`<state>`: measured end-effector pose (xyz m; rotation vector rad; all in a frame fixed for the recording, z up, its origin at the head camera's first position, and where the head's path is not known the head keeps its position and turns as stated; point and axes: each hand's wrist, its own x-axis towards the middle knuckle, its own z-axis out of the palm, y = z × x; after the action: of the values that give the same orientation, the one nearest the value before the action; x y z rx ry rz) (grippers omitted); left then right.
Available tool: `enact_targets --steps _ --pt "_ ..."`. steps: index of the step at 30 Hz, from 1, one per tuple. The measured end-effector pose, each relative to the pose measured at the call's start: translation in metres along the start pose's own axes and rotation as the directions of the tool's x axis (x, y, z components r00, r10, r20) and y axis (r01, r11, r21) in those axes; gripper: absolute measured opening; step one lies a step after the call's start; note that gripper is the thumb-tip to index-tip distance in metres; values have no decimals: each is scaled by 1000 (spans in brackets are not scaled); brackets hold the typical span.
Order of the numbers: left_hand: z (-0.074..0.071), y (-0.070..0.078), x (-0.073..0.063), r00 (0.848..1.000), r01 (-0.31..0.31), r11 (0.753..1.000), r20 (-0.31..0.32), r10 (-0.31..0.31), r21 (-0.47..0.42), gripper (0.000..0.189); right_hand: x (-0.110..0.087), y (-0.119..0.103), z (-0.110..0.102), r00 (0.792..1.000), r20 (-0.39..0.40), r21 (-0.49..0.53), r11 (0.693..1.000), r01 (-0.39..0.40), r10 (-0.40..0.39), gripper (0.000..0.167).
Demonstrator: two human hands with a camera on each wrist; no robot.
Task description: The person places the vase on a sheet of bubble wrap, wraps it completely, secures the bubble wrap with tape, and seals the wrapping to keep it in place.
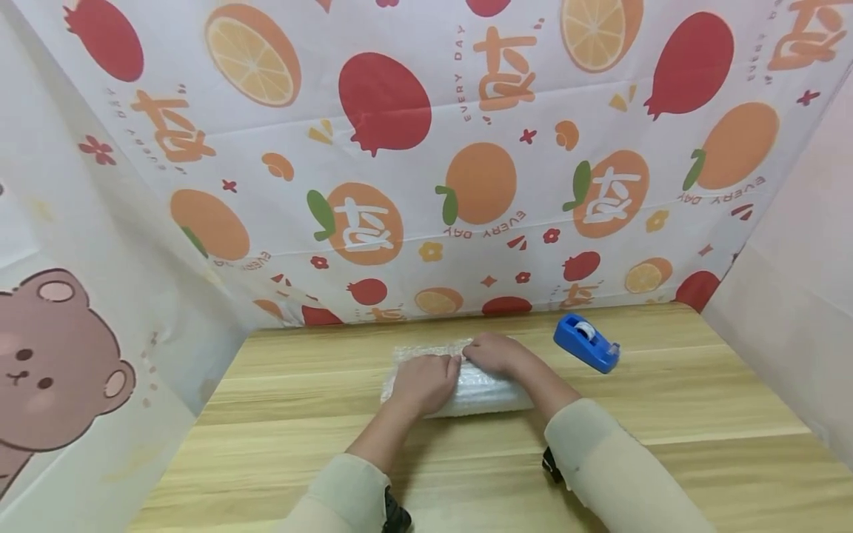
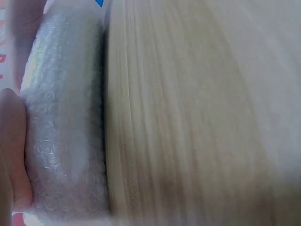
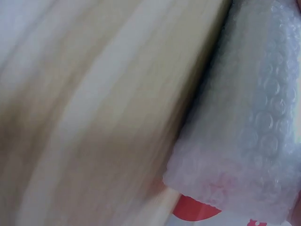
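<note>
A roll-shaped bundle of clear bubble wrap lies crosswise on the wooden table. My left hand grips its left part from above, the thumb pointing toward the right hand. Just beyond and to the right, my right hand curls its fingers on the far upper side of the wrap. In the left wrist view the bubble wrap shows its rounded near side, with the left hand along its edge. The right wrist view shows the end of the bubble wrap. What lies inside it is hidden.
A blue tape dispenser with a roll of tape sits to the right of the bundle, near the back of the table. A fruit-printed cloth hangs behind the table, and pale cloth walls stand at both sides.
</note>
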<state>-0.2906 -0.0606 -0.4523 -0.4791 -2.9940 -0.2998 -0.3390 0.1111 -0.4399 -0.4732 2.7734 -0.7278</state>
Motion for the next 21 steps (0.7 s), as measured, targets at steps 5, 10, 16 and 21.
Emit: enact_targets --steps 5,10,16,21 --pt "-2 0 -2 1000 -8 1000 -6 8 29 56 0 -1 -4 993 -92 49 996 72 -68 42" --pt "-2 2 -4 1000 11 999 9 -11 37 55 -12 -8 -5 969 -196 -36 989 145 -149 44" --pt "-4 2 1 1000 19 999 16 -19 50 51 -30 -24 1 930 -231 -331 922 201 -286 39" --pt "-4 -1 2 999 18 999 37 -20 47 51 -40 -24 13 956 -206 -377 918 120 -210 50"
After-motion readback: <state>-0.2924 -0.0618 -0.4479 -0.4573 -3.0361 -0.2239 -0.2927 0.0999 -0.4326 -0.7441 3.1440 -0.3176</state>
